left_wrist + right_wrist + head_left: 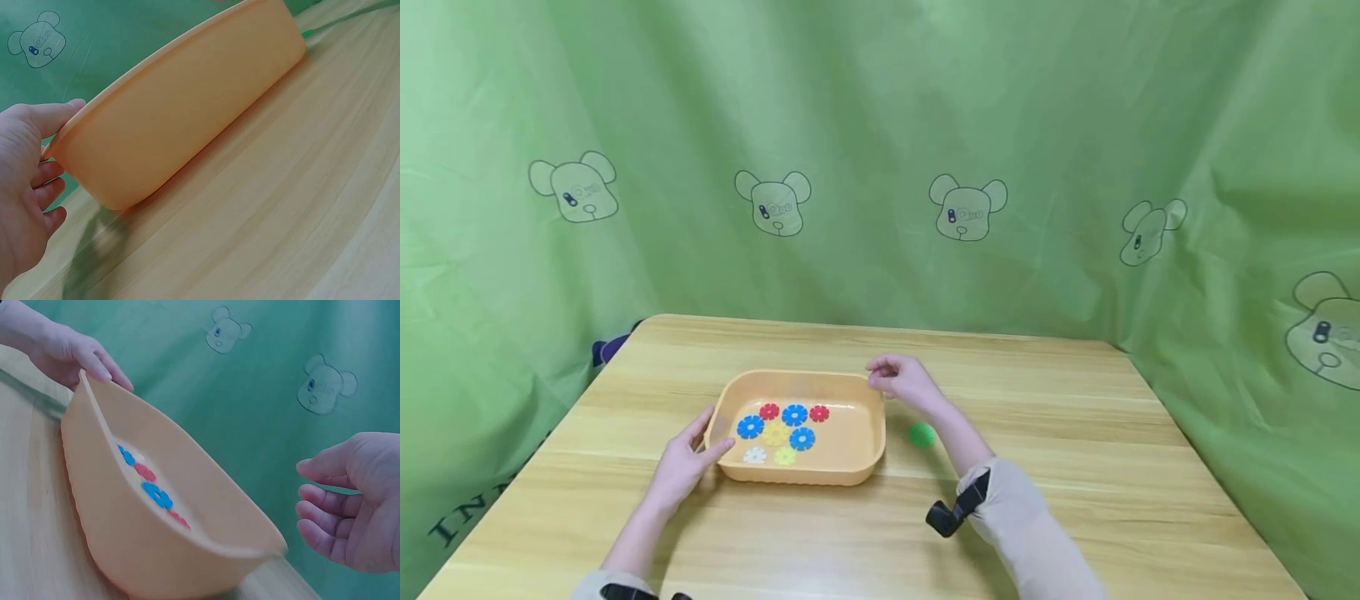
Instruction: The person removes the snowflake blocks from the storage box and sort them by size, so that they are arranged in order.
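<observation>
A peach plastic basin [850, 437] stands on the table, holding several notched plastic snowflake discs. Among them are blue discs [750, 427], two red ones, including a red disc [819, 413], yellow ones such as a yellow disc [785, 456], and a white disc [755, 455]. My left hand [679, 471] grips the basin's left end, thumb over the rim and fingers against the outside. At the far right corner my right hand [910, 383] hovers beside the rim, fingers loosely bent; the right wrist view shows a gap between it and the basin [156, 556], with nothing held.
A green snowflake disc [922, 435] lies on the wooden table [1075, 442], right of the basin and close to the right forearm. Behind the table hangs a green curtain [865, 275] printed with mouse heads. Black straps with small cameras [951, 512] circle the sleeves.
</observation>
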Tool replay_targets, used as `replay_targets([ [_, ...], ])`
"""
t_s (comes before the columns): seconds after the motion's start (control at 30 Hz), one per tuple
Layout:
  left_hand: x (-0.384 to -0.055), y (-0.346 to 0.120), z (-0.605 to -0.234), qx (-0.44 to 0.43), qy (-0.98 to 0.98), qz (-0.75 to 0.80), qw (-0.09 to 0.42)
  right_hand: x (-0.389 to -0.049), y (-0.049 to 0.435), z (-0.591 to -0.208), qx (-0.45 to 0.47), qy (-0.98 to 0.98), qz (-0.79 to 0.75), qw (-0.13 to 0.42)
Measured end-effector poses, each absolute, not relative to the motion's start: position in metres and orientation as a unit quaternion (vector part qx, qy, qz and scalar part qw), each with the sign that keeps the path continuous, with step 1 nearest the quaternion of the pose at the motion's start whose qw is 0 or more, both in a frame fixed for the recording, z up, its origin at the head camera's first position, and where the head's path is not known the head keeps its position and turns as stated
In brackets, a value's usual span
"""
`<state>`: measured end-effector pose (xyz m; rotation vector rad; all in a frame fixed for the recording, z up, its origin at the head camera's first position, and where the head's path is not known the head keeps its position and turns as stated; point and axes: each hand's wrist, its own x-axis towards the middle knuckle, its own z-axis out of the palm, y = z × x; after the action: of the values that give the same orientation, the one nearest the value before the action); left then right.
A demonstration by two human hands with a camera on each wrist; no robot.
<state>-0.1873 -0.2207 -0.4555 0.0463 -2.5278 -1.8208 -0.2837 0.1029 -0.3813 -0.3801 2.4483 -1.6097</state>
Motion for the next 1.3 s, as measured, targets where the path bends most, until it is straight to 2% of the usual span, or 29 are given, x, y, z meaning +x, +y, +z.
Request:
replay_targets([
  [0.53, -0.191, -0.219, -0.459, 0.022, -0.813, -0.581, 0.02, -0.292, 0.028, -0.396, -0.115, 0.805, -0.565, 0.141],
  [1.07, -0.187, -0.217, -0.459, 0.027, -0.816, -0.576, 0.036, -0.297, -0.014, -0.443, -0.001, 0.838, -0.539, 0.08],
  [1.3, -0.188, -0.218, -0.459, 0.027, -0.81, -0.585, 0.033, -0.292, -0.025, -0.45, -0.009, 0.88, -0.47, 0.064],
])
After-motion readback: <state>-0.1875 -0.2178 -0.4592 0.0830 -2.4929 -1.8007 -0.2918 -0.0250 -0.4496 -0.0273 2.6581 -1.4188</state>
